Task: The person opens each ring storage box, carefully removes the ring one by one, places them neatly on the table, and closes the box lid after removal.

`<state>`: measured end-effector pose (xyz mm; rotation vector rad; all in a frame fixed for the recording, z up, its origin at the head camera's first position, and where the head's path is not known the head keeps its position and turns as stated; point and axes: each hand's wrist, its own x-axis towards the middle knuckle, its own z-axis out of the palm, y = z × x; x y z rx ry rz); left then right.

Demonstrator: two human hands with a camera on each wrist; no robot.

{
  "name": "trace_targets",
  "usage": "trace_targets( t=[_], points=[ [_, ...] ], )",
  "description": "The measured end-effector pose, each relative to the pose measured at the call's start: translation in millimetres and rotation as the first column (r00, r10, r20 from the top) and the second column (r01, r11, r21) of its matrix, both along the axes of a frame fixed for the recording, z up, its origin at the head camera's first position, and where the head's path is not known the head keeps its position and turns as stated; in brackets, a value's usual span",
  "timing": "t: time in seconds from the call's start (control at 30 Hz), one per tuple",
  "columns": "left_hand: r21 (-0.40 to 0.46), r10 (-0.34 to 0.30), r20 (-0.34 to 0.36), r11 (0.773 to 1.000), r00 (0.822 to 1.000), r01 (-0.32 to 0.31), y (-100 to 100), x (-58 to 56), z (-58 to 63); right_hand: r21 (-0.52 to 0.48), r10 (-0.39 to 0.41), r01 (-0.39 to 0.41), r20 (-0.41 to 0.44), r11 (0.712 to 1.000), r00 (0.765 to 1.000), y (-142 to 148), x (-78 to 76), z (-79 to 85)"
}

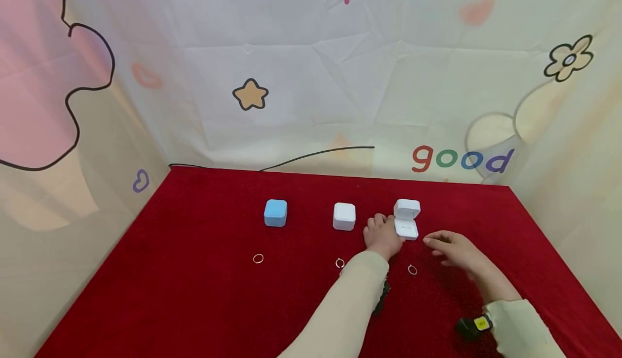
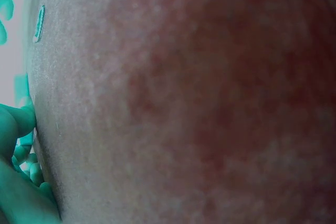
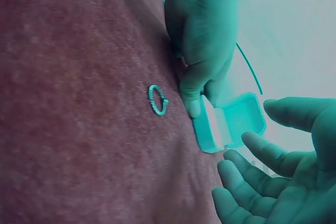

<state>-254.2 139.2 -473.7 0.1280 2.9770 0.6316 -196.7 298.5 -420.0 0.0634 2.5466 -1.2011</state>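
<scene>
A white ring box [image 1: 406,229] stands with its lid raised, its pale insert showing. My left hand [image 1: 383,237] grips the box's base from the left, the thumb on its front in the right wrist view. Just right of the box, my right hand [image 1: 452,247] hovers with fingers loosely spread, holding nothing. On the cloth in front of the box lies a silver-coloured ring [image 1: 412,269], seen larger as a ridged ring [image 3: 157,99] in the right wrist view. The left wrist view shows mostly blurred cloth, with part of the left hand [image 2: 21,182] at its edge.
A closed white box [image 1: 344,216] and a closed blue box [image 1: 275,213] stand to the left on the red cloth [image 1: 194,293]. Before them lie a second ring [image 1: 339,263] and a gold-coloured ring [image 1: 258,258]. A printed curtain [image 1: 311,77] hangs behind.
</scene>
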Motion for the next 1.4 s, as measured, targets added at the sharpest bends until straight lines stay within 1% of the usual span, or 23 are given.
trace_targets(
  t=[0.13, 0.27, 0.37, 0.43, 0.57, 0.8, 0.97, 1.13, 1.27, 1.4],
  points=[
    [-0.007, 0.000, -0.002, 1.000, 1.000, 0.000, -0.7, 0.9, 1.9, -0.008, -0.006, 0.006, -0.023, 1.000, 1.000, 1.8, -3.0, 2.4],
    [-0.008, -0.002, 0.018, 1.000, 1.000, 0.002, -1.5, 1.6, 3.5, -0.009, -0.025, 0.025, -0.030, 1.000, 0.999, 1.3, -4.9, 3.9],
    [-0.001, -0.002, 0.030, 1.000, 1.000, 0.002, -0.9, 0.9, 1.8, -0.014, -0.046, 0.046, -0.027, 0.999, 0.999, -0.4, -6.0, 4.7],
    [0.001, 0.000, 0.028, 1.000, 1.000, 0.000, 0.1, -1.3, -1.4, -0.022, -0.060, 0.059, -0.029, 0.998, 0.998, -1.5, -7.5, 4.9],
    [-0.010, 0.006, 0.020, 1.000, 1.000, -0.005, 1.6, -4.2, -4.3, -0.042, -0.088, 0.086, -0.043, 0.995, 0.995, -3.2, -12.0, 3.7],
    [-0.027, 0.007, 0.016, 1.000, 1.000, -0.006, 1.4, -2.4, -1.3, -0.074, -0.128, 0.124, -0.043, 0.990, 0.991, -5.2, -22.8, -1.8],
    [-0.012, 0.005, 0.023, 1.000, 1.000, -0.005, 1.9, -2.9, -1.9, -0.074, -0.159, 0.157, -0.036, 0.985, 0.987, -9.2, -29.7, -3.5],
    [0.002, 0.005, 0.028, 1.000, 1.000, -0.005, 1.5, -3.8, -2.2, -0.092, -0.164, 0.160, -0.032, 0.983, 0.986, -12.9, -38.3, -3.9],
    [0.000, 0.002, 0.033, 1.000, 0.999, -0.002, 0.9, -3.4, -1.2, -0.125, -0.158, 0.156, -0.007, 0.980, 0.987, -13.9, -46.8, -5.1],
    [-0.007, -0.005, 0.035, 1.000, 0.999, 0.005, -0.3, -0.1, 3.7, -0.159, -0.144, 0.144, 0.013, 0.977, 0.989, -14.3, -53.7, -6.8]
  ],
)
